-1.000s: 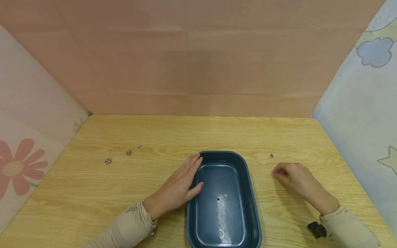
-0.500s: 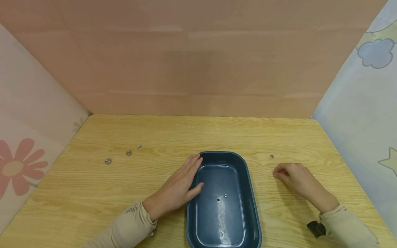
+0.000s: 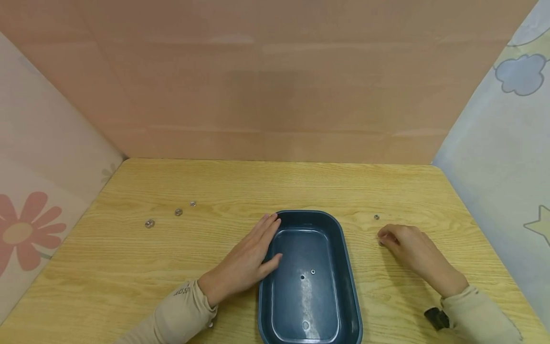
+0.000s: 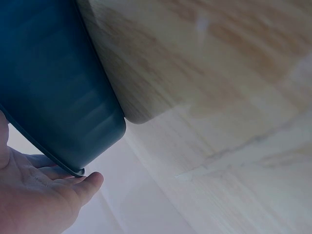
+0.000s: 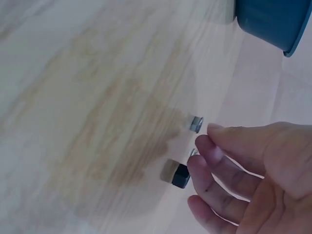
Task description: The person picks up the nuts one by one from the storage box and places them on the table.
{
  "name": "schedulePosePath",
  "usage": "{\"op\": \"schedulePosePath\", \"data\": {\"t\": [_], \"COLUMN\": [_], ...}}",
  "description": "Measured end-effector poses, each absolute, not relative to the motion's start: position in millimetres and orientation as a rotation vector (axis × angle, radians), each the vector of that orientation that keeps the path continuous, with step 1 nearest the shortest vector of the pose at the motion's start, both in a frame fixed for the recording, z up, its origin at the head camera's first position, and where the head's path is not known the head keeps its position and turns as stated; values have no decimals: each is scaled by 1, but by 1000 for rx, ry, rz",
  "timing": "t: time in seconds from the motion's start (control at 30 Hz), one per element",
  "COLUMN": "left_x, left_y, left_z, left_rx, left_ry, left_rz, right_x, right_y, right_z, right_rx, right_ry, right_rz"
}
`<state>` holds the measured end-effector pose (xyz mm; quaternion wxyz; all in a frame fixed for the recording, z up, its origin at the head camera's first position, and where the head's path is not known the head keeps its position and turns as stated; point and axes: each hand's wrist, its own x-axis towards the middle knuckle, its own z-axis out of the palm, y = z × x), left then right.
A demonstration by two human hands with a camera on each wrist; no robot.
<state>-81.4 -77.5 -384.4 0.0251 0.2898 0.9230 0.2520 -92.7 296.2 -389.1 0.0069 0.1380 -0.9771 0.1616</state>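
My left hand (image 3: 245,255) lies along the left rim of a dark blue plastic tray (image 3: 353,286), fingers straight and thumb over the inside. In the left wrist view its fingers (image 4: 90,187) touch the tray's corner. The right hand (image 3: 414,255) is low over the table, fingers loosely curled and thumb near the index finger. A small metal nut (image 3: 381,242) shows right at its fingertips. In the right wrist view, a silver nut (image 5: 196,124) stands just beyond the thumb tip. A darker hex nut (image 5: 181,175) stands by the other fingers, and another silver piece is mostly hidden behind them.
One nut (image 3: 376,217) lies beyond the right hand. At the left, three metal nuts form a slanting row, the largest nut (image 3: 149,223) nearest. Inside the tray are a small ring-shaped nut (image 3: 313,272) and a dark dot. A brown panel (image 3: 279,95) stands behind the table.
The right hand has barely shifted, and a nut now shows under its fingertips where it was hidden before. My left hand and the tray stay in place.
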Motion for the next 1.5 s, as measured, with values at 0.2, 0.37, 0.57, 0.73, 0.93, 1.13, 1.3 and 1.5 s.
{"op": "schedulePosePath", "data": {"t": [0.2,0.37,0.57,0.73,0.93,1.13,1.3,1.5], "left_x": [-81,-82,-82,-82,-82,-82,-82,-82], "left_y": [-78,-77,-77,-77,-77,-77,-77,-77], "left_z": [-384,-385,-384,-383,-383,-383,-382,-383], "left_rx": [889,897,890,883,887,888,882,886], "left_ry": [2853,2860,2858,2851,2845,2841,2843,2848], "left_rz": [772,764,759,766,773,775,767,764], "right_x": [-90,-87,-82,-80,-77,-72,-68,-66], "right_y": [285,276,266,260,251,243,236,229], "right_z": [-379,-373,-367,-362,-358,-354,-350,-350], "right_rx": [423,427,446,488,516,544,605,690], "right_ry": [-2991,-2973,-2942,-2899,-2845,-2795,-2729,-2670], "right_rz": [492,510,504,505,520,519,512,496]}}
